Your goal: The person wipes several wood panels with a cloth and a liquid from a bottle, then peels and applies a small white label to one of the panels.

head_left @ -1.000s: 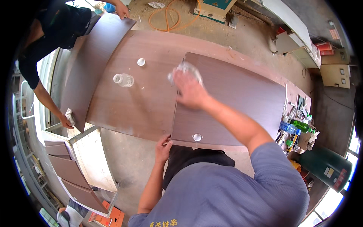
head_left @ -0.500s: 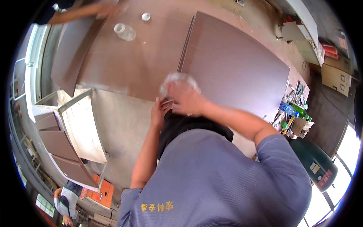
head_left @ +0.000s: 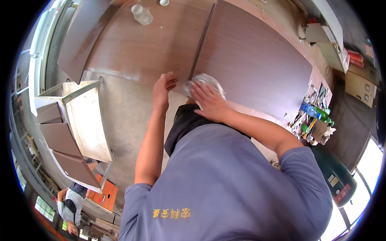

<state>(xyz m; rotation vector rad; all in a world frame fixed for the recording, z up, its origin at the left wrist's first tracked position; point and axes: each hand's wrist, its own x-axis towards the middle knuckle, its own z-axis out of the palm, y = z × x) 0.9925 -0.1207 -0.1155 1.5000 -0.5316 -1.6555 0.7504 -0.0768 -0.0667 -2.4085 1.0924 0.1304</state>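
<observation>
My right hand (head_left: pixel 210 99) lies over a crumpled white rag (head_left: pixel 207 83), its fingers spread across it. The rag is at the near left corner of a flat brown panel (head_left: pixel 253 60), which looks smooth and slightly shiny. To the left, my left hand (head_left: pixel 164 89) is raised by the near edge of a brown worktop surface (head_left: pixel 132 52). Its fingers are loosely bent and apart, with nothing visible in them. A clear jar (head_left: pixel 142 15) lies on that surface toward the far side, near a round white lid (head_left: pixel 164 2).
Another brown panel (head_left: pixel 82 40) leans out at the far left. Below it stands a pale frame (head_left: pixel 86 120) with brown pieces. Bottles (head_left: pixel 311 111) and tools crowd the right edge beside a dark green tank (head_left: pixel 333 174). Another person (head_left: pixel 73 205) is at lower left.
My hands have drawn apart: the left is raised to the left, while the right has moved slightly right with the rag. Another person's arm at the top has mostly left the view.
</observation>
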